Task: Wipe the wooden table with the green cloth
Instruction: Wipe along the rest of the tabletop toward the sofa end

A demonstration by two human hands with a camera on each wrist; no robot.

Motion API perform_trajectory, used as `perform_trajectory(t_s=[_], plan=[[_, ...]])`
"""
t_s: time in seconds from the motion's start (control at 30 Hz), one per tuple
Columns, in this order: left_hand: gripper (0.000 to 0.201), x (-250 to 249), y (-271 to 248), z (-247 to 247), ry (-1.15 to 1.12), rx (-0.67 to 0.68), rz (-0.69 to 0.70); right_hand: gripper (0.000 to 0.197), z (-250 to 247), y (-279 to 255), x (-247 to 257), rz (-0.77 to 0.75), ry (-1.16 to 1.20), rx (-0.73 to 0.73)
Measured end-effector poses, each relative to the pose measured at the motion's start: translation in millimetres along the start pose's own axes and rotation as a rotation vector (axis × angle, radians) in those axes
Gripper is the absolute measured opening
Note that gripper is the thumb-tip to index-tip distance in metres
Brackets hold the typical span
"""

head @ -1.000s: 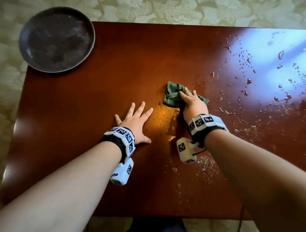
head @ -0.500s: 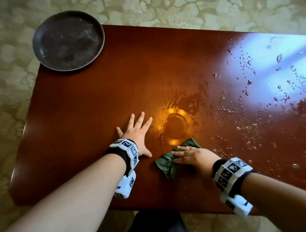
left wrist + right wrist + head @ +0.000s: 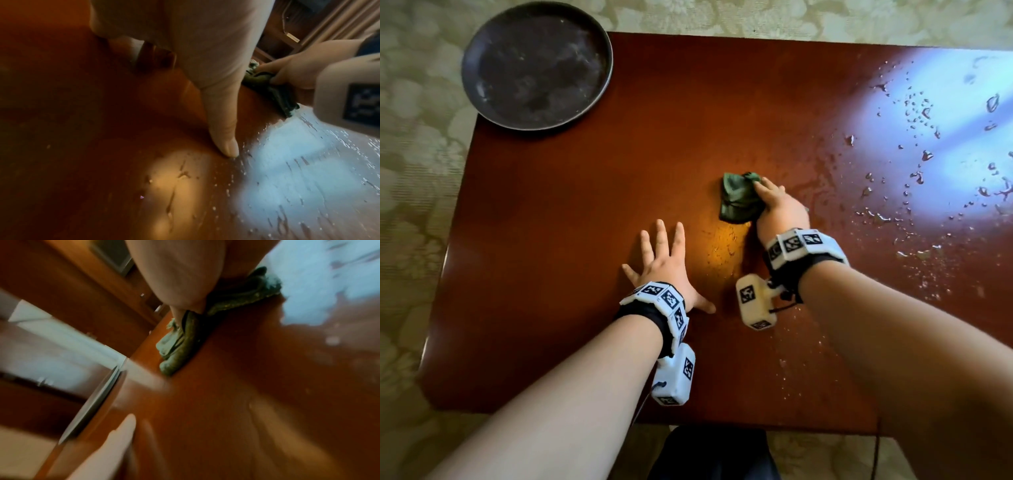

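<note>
1 green cloth [image 3: 738, 202], bunched, frame centre on 1 wooden table [image 3: 585, 212] | right hand [image 3: 779, 210]: fingers curled over cloth, pressing it down | left hand [image 3: 666, 265]: flat, fingers spread, lower centre | 1 dark plate [image 3: 536, 65], upper left

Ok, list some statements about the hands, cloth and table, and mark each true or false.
The right hand holds the green cloth down on the wooden table. True.
The left hand grips the cloth too. False: it lies flat on the table, fingers spread.
Water droplets lie on the table's far right part. True.
The dark round tray sits at the near right corner. False: far left corner.
</note>
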State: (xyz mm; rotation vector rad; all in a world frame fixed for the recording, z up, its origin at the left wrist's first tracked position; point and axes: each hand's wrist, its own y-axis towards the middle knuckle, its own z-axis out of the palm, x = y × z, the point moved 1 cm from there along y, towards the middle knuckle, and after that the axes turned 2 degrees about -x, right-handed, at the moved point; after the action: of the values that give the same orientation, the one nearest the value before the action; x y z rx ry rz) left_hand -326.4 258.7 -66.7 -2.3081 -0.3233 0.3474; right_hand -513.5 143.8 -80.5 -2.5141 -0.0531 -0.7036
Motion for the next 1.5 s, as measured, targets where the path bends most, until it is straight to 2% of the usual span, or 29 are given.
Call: perform_trajectory(t_s=[0.07,0.17,0.27,0.37,0.5,0.53,0.6,0.7,0.77,0.83,0.93,1.03,1.23,1.33,1.43,1.5], plan=[[0.157,3,-2,2,-0.023,-0.002,-0.014,0.079,11,-5,23,-0.045,-0.137,0.107],[0.152,6,-5,4,-0.009,-0.001,-0.005,0.071,29,-40,38,-0.248,-0.257,0.102],[0.148,6,-6,3,0.011,0.005,0.007,0.066,42,-88,9,-0.453,-0.235,0.164],[0.146,6,-6,3,0.053,0.003,0.017,0.063,43,-128,-32,-0.594,-0.233,0.24],[0.15,1,-5,3,0.106,0.003,-0.003,0.072,17,-147,-64,-0.586,-0.469,0.531],[0.151,-1,-4,2,0.118,0.004,-0.011,0.072,11,-143,-68,-0.561,-0.521,0.546],[0.151,-5,-3,0,0.134,0.008,-0.005,0.066,2,-130,-73,-0.481,-0.464,0.419],[0.144,-14,-2,-1,0.112,0.037,0.094,0.053,-14,-101,-73,-0.199,-0.237,0.058],[0.14,-21,-5,2,0.095,0.063,0.143,0.052,-26,-80,-69,-0.09,-0.085,-0.154],[0.139,-28,-7,7,0.104,0.08,0.144,0.053,-35,-59,-65,-0.016,0.012,-0.244],[0.142,-33,-8,12,0.13,0.08,0.13,0.065,-24,-44,-60,-0.024,-0.136,-0.099],[0.144,-35,-10,14,0.137,0.071,0.11,0.077,-2,-70,-63,-0.121,-0.26,-0.028],[0.139,-40,-16,18,0.132,0.051,0.08,0.08,30,-147,-94,-0.366,-0.386,0.098],[0.131,-35,-21,24,0.113,0.035,0.084,0.08,41,-177,-109,-0.541,-0.42,0.099],[0.131,-32,-28,32,0.122,0.046,0.102,0.078,41,-186,-129,-0.701,-0.414,0.178],[0.136,-32,-33,38,0.151,0.054,0.107,0.079,32,-178,-131,-0.754,-0.412,0.243]])
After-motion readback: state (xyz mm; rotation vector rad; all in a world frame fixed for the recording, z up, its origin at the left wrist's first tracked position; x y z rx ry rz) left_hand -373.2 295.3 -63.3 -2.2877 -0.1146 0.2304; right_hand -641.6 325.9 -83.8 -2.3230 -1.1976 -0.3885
